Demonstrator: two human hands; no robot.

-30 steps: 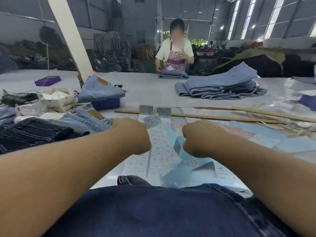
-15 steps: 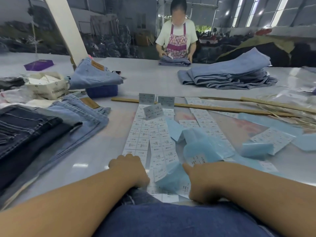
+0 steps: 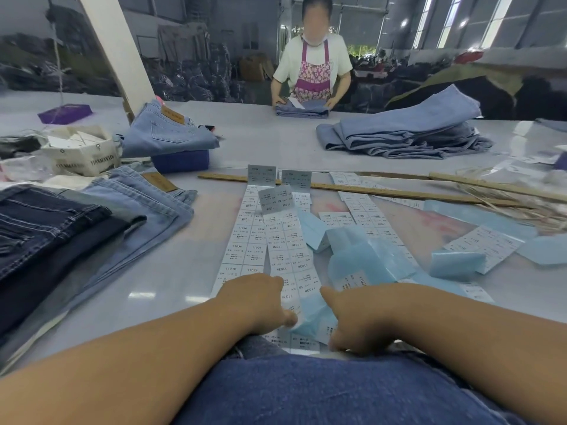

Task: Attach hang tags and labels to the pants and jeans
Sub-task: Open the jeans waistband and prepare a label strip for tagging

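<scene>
While both hands sit low centre, left hand (image 3: 256, 302) curled pinching the white printed label strip (image 3: 288, 256) and right hand (image 3: 352, 320) curled on its pale blue backing (image 3: 313, 314), peel slow; dark blue jeans (image 3: 337, 391) wait below.

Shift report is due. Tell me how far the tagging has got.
Done: nothing I can confirm; no attached tags show on the folded light-blue jeans stack. In hand: the left hand and right hand grip the near end of the white printed label strips above the dark-blue denim nearest the camera. Left: the stacked dark and light jeans.
</scene>
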